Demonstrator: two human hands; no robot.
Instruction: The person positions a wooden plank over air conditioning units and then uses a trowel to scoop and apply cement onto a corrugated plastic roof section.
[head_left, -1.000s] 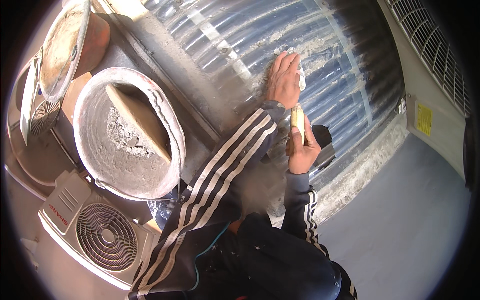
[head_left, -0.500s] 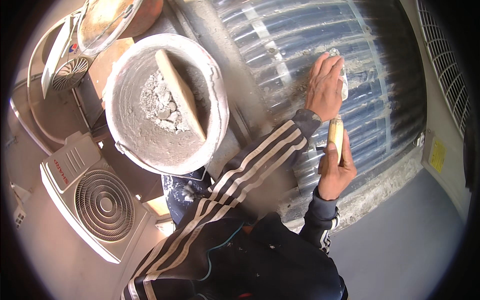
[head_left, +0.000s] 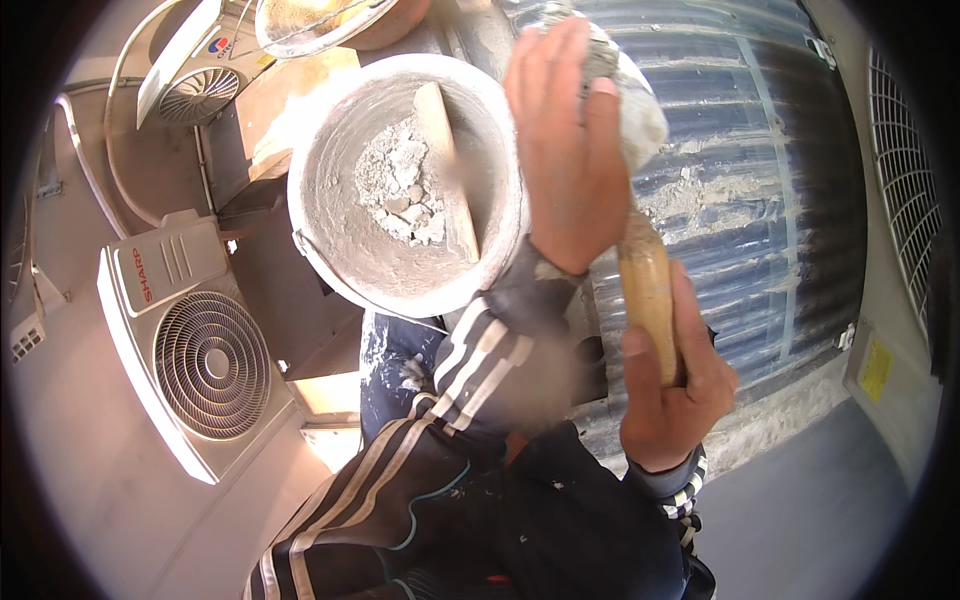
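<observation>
My right hand (head_left: pixel 675 390) is wrapped round the light wooden handle (head_left: pixel 648 295) of a trowel. The trowel's pale blade (head_left: pixel 642 118) is raised over the ribbed sheet (head_left: pixel 720 220), just right of the bucket's rim. My left hand (head_left: pixel 570 150) lies along the blade with its fingers stretched out and the thumb apart. Wet grey mortar (head_left: pixel 600 60) shows between these fingers and the blade. Beside my left wrist stands a white-rimmed bucket (head_left: pixel 325 125). Crumbly grey mortar (head_left: pixel 400 190) lies in it, and a wooden board (head_left: pixel 446 165) leans inside.
A second bucket (head_left: pixel 400 22) stands at the far left of the sheet. Air-conditioner units flank me: one with a round grille (head_left: pixel 213 365) at left, another with a wire grille (head_left: pixel 900 165) at right. A rough concrete edge (head_left: pixel 800 415) borders the sheet's near side.
Both hands and the trowel have risen from the sheet and come left, close to the bucket. Grey mortar now shows at the blade. The view has shifted, so the bucket appears farther right.
</observation>
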